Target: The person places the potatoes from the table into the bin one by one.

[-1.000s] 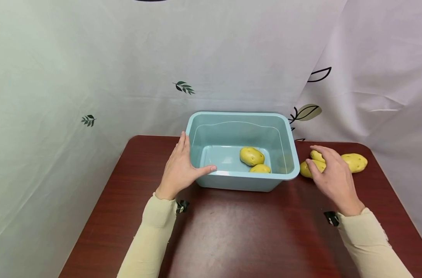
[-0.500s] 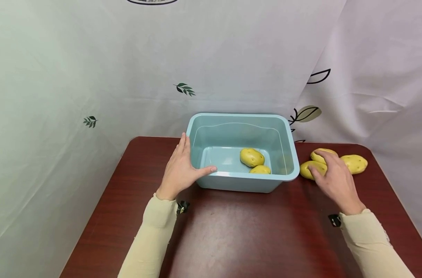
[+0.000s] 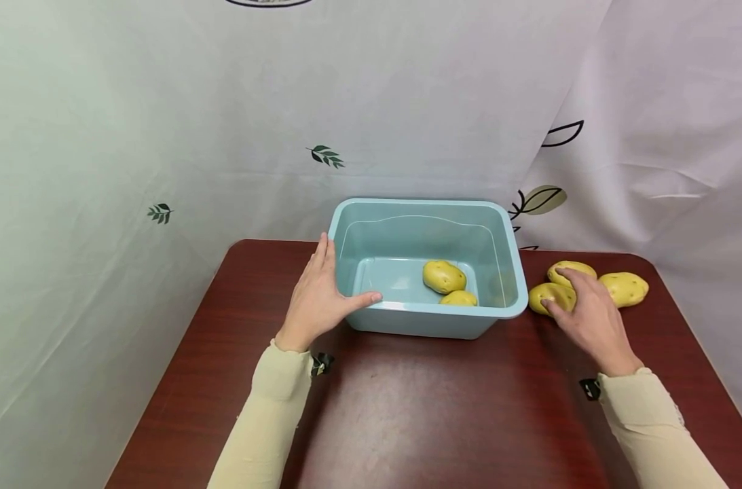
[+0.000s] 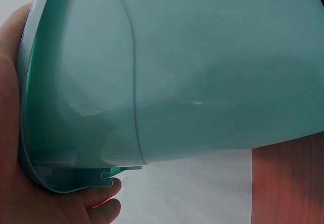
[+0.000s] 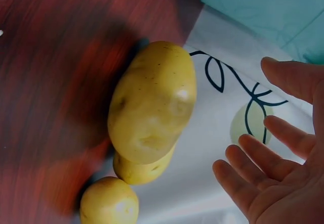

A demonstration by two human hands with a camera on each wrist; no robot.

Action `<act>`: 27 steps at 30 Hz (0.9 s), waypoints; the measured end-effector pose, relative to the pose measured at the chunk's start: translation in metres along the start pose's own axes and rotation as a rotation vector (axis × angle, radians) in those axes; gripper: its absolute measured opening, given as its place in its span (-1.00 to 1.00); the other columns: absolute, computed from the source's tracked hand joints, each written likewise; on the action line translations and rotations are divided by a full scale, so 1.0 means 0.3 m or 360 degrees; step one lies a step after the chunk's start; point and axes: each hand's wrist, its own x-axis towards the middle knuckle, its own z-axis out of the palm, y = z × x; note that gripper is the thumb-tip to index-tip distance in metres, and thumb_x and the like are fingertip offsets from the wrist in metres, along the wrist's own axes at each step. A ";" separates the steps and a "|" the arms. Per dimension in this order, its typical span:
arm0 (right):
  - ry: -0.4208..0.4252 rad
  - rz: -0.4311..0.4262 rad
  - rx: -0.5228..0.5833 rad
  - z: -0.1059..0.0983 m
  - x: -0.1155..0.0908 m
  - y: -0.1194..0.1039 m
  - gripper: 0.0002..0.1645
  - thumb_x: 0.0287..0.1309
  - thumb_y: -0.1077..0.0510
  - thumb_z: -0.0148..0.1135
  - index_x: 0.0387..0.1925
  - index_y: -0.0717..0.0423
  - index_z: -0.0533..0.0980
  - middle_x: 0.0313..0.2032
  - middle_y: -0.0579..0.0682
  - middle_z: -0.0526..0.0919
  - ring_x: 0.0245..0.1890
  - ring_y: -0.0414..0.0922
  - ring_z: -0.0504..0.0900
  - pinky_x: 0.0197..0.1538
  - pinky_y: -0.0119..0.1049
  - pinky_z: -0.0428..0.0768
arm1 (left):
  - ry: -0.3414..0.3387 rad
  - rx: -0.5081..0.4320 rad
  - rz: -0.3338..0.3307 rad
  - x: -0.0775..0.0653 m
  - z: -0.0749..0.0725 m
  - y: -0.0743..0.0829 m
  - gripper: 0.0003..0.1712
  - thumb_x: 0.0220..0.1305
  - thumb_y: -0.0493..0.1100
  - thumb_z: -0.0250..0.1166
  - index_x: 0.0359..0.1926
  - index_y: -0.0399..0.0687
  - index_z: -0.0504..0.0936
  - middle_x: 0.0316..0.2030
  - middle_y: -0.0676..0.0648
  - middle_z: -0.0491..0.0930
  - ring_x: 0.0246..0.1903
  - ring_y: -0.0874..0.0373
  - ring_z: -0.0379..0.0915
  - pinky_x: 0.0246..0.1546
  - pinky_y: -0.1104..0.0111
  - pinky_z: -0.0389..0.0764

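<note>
My left hand (image 3: pixel 314 299) rests on the front left corner of a light blue plastic bin (image 3: pixel 413 322), fingers straight along its left side and thumb stretched over the front rim. In the left wrist view, two fingertips (image 4: pixel 105 211) show below the bin's rim. Inside the bin lie two yellow potatoes, one whole in view (image 3: pixel 444 276) and one partly hidden by the front rim. My right hand (image 3: pixel 593 322) hovers, fingers spread and holding nothing, over three potatoes right of the bin: a near one (image 3: pixel 544 297), a rear one (image 3: pixel 571 265) and a right one (image 3: pixel 627 289).
The dark red wooden table (image 3: pixel 419 401) stretches in front of the bin. Behind it hangs a pale curtain (image 3: pixel 407 102) with leaf prints, close to the bin's back wall.
My right hand has come slightly down and back toward me, so more of the rear potato shows. My left hand and the bin have stayed in place.
</note>
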 end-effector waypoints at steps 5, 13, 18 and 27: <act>-0.0019 -0.0007 -0.0005 0.008 -0.003 0.014 -0.20 -0.04 0.30 0.50 0.25 0.40 0.38 0.18 0.48 0.43 0.15 0.45 0.34 0.20 0.35 0.27 | -0.0007 -0.0005 -0.0008 -0.001 -0.004 0.003 0.57 -0.13 0.73 0.21 0.59 -0.19 -0.16 0.60 -0.05 -0.32 0.56 -0.13 -0.26 0.49 -0.04 -0.06; -0.0040 -0.0001 -0.0004 0.022 -0.006 0.035 -0.18 -0.09 0.34 0.52 0.24 0.41 0.38 0.17 0.50 0.42 0.15 0.46 0.33 0.18 0.35 0.27 | -0.0005 -0.0004 0.0001 -0.001 -0.005 0.006 0.58 -0.13 0.75 0.19 0.59 -0.20 -0.16 0.60 -0.08 -0.31 0.55 -0.16 -0.24 0.49 -0.04 -0.06; -0.0048 0.0003 -0.0005 0.030 -0.004 0.052 -0.17 -0.12 0.36 0.51 0.24 0.42 0.38 0.17 0.52 0.41 0.15 0.47 0.32 0.20 0.35 0.26 | 0.0001 -0.0006 -0.0002 -0.001 0.000 0.004 0.57 -0.13 0.74 0.20 0.59 -0.20 -0.15 0.60 -0.06 -0.31 0.56 -0.12 -0.26 0.49 -0.02 -0.05; -0.0079 0.0013 0.0031 0.052 -0.005 0.076 -0.13 -0.17 0.38 0.52 0.24 0.43 0.37 0.15 0.53 0.42 0.15 0.48 0.30 0.19 0.37 0.24 | -0.0003 -0.0001 -0.0001 0.002 0.001 0.003 0.58 -0.14 0.72 0.23 0.59 -0.19 -0.16 0.60 -0.08 -0.30 0.56 -0.14 -0.25 0.48 -0.05 -0.05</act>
